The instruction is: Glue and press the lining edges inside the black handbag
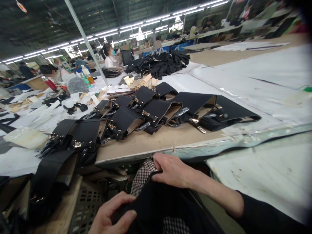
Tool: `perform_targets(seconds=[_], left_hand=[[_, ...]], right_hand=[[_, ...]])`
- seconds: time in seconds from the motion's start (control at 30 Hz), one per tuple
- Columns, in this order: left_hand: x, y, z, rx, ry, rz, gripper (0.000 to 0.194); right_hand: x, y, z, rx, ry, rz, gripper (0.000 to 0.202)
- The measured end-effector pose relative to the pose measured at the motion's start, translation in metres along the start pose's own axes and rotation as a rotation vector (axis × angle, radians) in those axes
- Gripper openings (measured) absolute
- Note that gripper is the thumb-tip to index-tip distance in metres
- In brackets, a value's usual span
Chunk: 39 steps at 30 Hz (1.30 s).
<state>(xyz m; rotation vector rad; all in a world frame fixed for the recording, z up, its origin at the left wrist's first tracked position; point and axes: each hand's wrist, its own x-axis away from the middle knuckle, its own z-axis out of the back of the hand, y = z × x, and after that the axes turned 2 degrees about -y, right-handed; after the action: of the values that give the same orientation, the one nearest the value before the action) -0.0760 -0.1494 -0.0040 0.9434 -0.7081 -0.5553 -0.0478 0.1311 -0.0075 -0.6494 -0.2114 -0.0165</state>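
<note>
Black fabric (161, 198) hangs low in front of me, below the table edge. My right hand (170, 170) pinches its upper edge between thumb and fingers. Lower and to the left, my left hand (117, 211) grips the left side of the same fabric, thumb on top. Checked cloth (142, 175) shows behind and below the black fabric. Several black bags (161, 110) with gold-coloured clasps lie on the table just beyond my hands.
The brown and white table (126, 148) runs across the view. A plastic crate (86, 204) and more black bags (52, 165) are at lower left. Behind lie a black fabric pile (161, 63), scraps and bottles (87, 74). Several people sit farther back.
</note>
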Motion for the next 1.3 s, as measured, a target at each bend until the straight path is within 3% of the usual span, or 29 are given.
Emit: perform_targets(seconds=[0.07,0.13,0.2,0.27,0.37,0.5,0.63,0.7,0.8,0.97,1.03,1.13,1.3], left_hand=[[-0.001,-0.001,0.0,0.07,-0.002,0.013,0.027],[-0.002,-0.002,0.001,0.14,-0.017,0.021,0.029],[-0.002,-0.003,0.004,0.224,-0.039,0.054,0.032],[-0.002,-0.004,0.009,0.307,-0.046,0.133,0.036],[-0.001,-0.007,0.016,0.342,-0.017,0.228,0.038],[0.0,-0.016,0.015,0.374,0.043,0.236,0.041],[-0.001,-0.024,0.01,0.474,0.071,0.267,0.047],[-0.004,-0.021,0.011,0.417,0.058,0.265,0.047],[-0.013,-0.001,0.014,0.095,-0.031,0.207,0.042],[-0.038,0.047,0.006,-0.667,-0.185,0.002,0.039],[-0.045,0.055,0.002,-0.785,-0.223,-0.038,0.043],[-0.042,0.049,0.003,-0.661,-0.258,-0.033,0.041],[-0.009,0.02,0.016,-0.426,-0.189,0.089,0.041]], right_hand=[[-0.005,0.007,0.002,-0.181,-0.043,0.214,0.041],[-0.011,0.014,0.004,-0.421,-0.242,0.423,0.049],[-0.016,0.018,0.004,-0.582,-0.465,0.475,0.044],[-0.019,0.018,0.004,-0.624,-0.555,0.419,0.036],[-0.018,0.013,0.004,-0.609,-0.545,0.392,0.031],[-0.015,0.009,0.003,-0.642,-0.559,0.464,0.031],[-0.014,0.011,0.001,-0.644,-0.542,0.422,0.029],[-0.013,0.011,0.0,-0.634,-0.525,0.407,0.029],[-0.01,0.006,0.0,-0.618,-0.522,0.405,0.031],[-0.003,-0.001,0.002,-0.61,-0.479,0.436,0.033],[0.0,0.003,0.002,-0.611,-0.46,0.416,0.031],[0.005,0.013,0.001,-0.655,-0.468,0.369,0.029],[0.006,0.016,0.001,-0.702,-0.507,0.337,0.029]])
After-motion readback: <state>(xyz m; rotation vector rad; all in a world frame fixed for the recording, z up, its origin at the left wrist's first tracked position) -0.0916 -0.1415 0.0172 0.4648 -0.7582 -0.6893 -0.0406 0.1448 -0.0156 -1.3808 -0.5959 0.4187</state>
